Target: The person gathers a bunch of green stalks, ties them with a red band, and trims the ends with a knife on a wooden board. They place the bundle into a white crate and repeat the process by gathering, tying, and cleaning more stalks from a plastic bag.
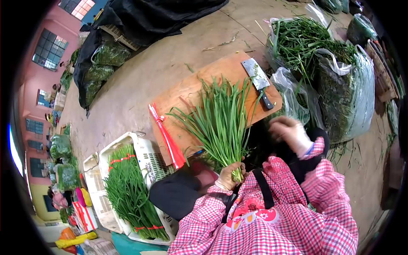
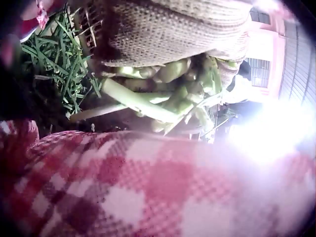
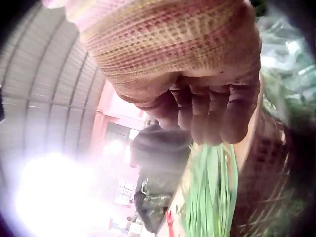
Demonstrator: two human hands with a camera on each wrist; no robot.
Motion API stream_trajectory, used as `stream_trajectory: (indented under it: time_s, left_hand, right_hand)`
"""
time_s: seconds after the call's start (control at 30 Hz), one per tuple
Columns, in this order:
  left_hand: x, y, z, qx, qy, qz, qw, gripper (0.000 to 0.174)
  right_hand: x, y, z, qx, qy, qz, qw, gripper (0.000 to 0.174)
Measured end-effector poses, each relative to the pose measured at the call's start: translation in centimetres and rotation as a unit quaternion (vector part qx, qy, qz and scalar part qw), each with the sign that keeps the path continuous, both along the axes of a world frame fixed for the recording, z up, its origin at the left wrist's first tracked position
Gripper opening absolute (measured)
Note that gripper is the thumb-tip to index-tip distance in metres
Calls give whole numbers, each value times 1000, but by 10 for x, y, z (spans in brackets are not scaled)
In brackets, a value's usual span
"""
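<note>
My gloved left hand (image 1: 229,177) grips a bunch of green garlic chives (image 1: 223,121) by the pale stem ends, the leaves fanning over the wooden board (image 1: 176,100). Close up, the left wrist view shows thick stem ends (image 2: 140,106) under the knit glove (image 2: 173,37). My right hand (image 1: 290,134), blurred in the head view, hovers right of the bunch, apart from it. Its fingers (image 3: 200,113) hang loosely bent with nothing in them. A cleaver (image 1: 257,76) lies at the board's right corner, and red ties (image 1: 168,138) lie along its left edge.
A white crate (image 1: 153,161) at left holds chive bundles (image 1: 129,189) bound with red ties. Plastic bags (image 1: 355,97) stuffed with loose chives (image 1: 301,40) stand at right. A black sheet (image 1: 148,21) covers bagged greens at the back. Leaf scraps lie on the floor.
</note>
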State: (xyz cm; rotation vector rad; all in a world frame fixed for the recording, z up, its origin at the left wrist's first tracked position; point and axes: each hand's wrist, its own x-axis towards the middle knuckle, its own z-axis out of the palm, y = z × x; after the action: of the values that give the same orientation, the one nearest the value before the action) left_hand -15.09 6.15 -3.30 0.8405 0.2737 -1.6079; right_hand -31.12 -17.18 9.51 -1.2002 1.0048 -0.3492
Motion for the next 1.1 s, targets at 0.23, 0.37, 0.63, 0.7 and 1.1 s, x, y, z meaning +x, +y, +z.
stream_trajectory:
  time_s: [0.23, 0.37, 0.63, 0.7, 1.1]
  left_hand:
    - [0, 3, 2, -57, 39, 31, 997, 47]
    - [-3, 4, 9, -37, 10, 33, 999, 48]
    - [2, 6, 9, -116, 78, 31, 990, 52]
    - [3, 5, 8, -134, 92, 44, 986, 55]
    - [4, 4, 5, -34, -7, 55, 998, 37]
  right_hand:
    - [45, 74, -94, 218, -18, -36, 975, 20]
    - [58, 86, -99, 311, -118, -56, 941, 26]
    - [73, 84, -110, 307, -135, -149, 930, 20]
    - [63, 85, -110, 317, -134, -179, 922, 14]
    - [7, 119, -78, 418, -369, -155, 815, 12]
